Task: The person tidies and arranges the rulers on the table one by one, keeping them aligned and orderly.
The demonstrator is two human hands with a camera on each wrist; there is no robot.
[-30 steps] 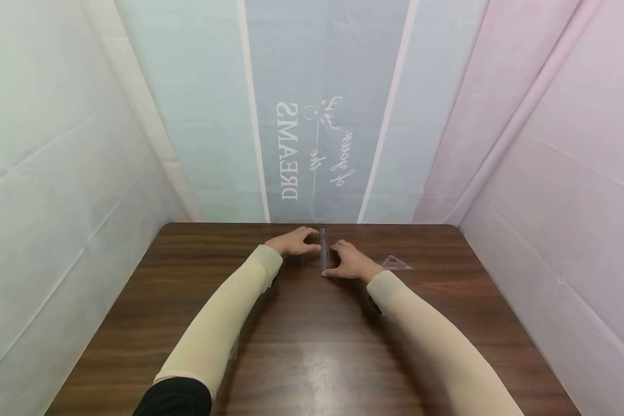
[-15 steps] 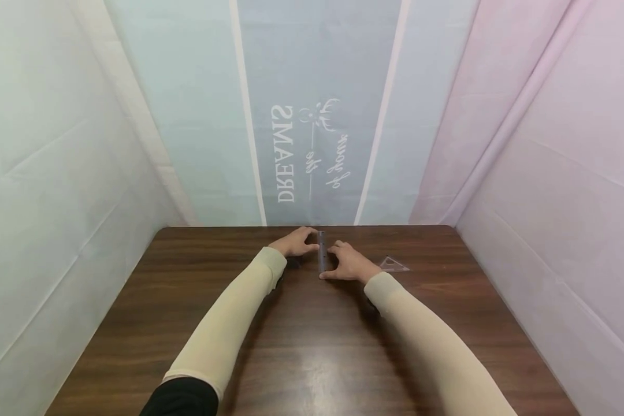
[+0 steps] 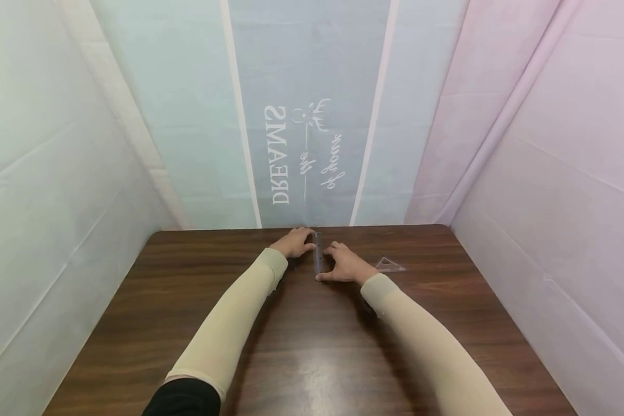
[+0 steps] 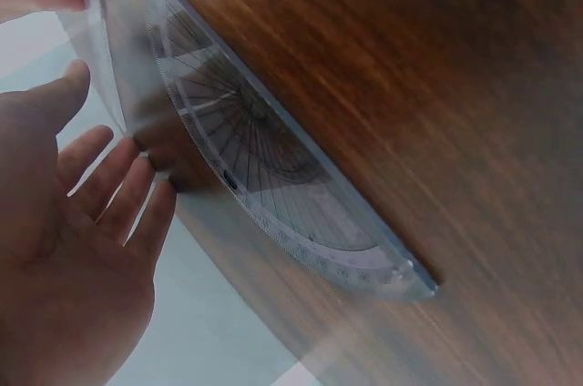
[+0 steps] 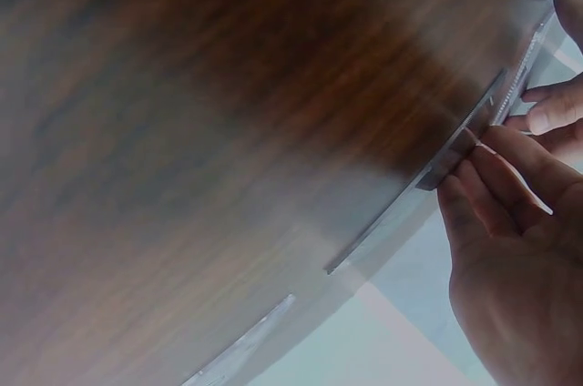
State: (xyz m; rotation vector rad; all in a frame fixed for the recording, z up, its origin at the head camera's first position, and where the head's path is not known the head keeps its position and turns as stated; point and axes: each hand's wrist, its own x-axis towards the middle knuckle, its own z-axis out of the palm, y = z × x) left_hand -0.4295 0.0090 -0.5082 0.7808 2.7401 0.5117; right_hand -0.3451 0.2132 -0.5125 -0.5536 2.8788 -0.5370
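A clear ruler (image 3: 318,254) lies near the table's back edge, pointing away, between both hands. My left hand (image 3: 293,242) is at its left side near the far end, fingers extended. My right hand (image 3: 345,264) is on the other side, with its thumb at the ruler's near end and its fingers spread. In the left wrist view, a transparent protractor (image 4: 273,163) rests on the wood beside my left hand (image 4: 82,249). The right wrist view shows a thin clear piece (image 5: 401,199), kind unclear, by the fingers of my right hand (image 5: 515,231).
A clear set square (image 3: 390,266) lies to the right of my right wrist. The brown wooden table (image 3: 312,341) is bounded by a printed cloth (image 3: 312,86) behind and pale cloth walls at both sides.
The head view has shifted, so the ruler and set square appear farther left. Both hands keep nearly the same place around the ruler. The clear piece beside the left forearm is hidden now.
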